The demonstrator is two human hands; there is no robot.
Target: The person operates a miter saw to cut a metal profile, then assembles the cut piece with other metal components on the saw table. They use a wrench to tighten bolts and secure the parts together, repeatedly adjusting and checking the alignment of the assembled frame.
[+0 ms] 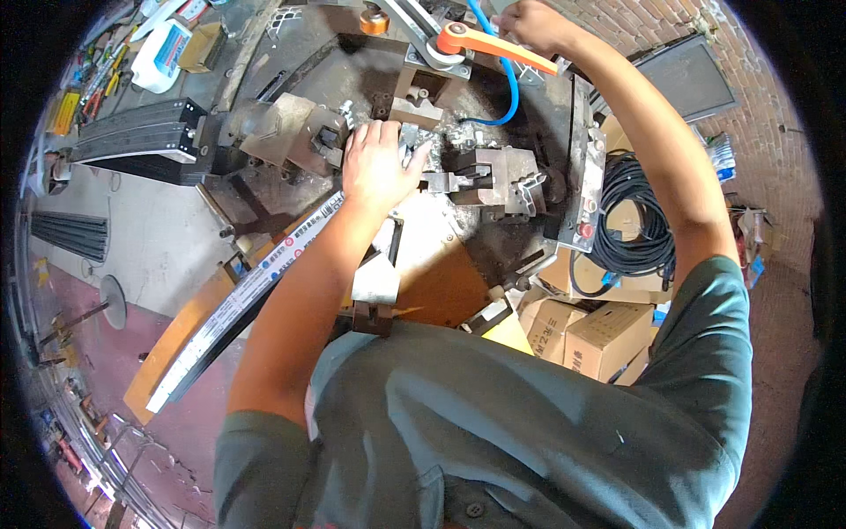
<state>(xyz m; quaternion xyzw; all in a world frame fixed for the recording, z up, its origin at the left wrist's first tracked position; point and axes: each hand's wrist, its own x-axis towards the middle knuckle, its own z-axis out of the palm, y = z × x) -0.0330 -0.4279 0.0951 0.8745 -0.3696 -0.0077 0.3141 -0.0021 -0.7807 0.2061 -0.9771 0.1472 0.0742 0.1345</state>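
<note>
My left hand (379,165) lies over the metal clamping fixture at the middle of the machine, fingers stretched forward and thumb apart. Beneath its wrist ends a long profile (233,309) in printed white film, which slants down to the left. Right of the hand sits a steel clamp block (500,179) among scattered metal chips. My right hand (533,28) is raised at the top, fingers curled; what they hold, if anything, is hidden. Just below it are an orange lever handle (498,46) and a blue air hose (513,93).
Dark profiles (141,141) and a white bottle (161,57) stand at the left. A control panel with buttons (586,189) edges the machine's right side. Beyond it hang coiled black cable (639,220) and cardboard boxes (608,335). Another clamp block (286,130) sits left of my left hand.
</note>
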